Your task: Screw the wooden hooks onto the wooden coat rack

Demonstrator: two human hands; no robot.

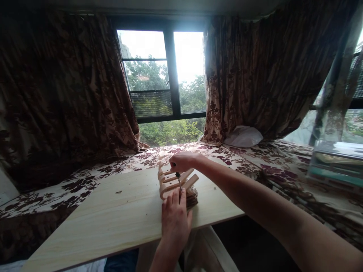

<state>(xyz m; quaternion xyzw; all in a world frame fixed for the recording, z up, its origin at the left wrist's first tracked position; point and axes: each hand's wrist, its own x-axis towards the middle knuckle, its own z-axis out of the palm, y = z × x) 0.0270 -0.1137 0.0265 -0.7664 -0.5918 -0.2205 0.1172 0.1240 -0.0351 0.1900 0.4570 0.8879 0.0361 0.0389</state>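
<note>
At the centre, the slatted piece [170,183] looks like pale wood, smooth and matt. Below it, the board [124,211] has a light wood-grain surface, smooth, with soft shine. The curtains [76,87] at upper left are of patterned cloth, matt. The box [336,162] at the right edge looks like clear plastic, glossy.

Daylight enters through the window [188,71], whose upper panes glare pure white with a bluish haze spilling over the frame. The room is dim; the curtains [68,87] sink into near-black at the left. The tabletop [124,211] catches soft light. Fine details look soft, and the view stretches toward its edges.
</note>
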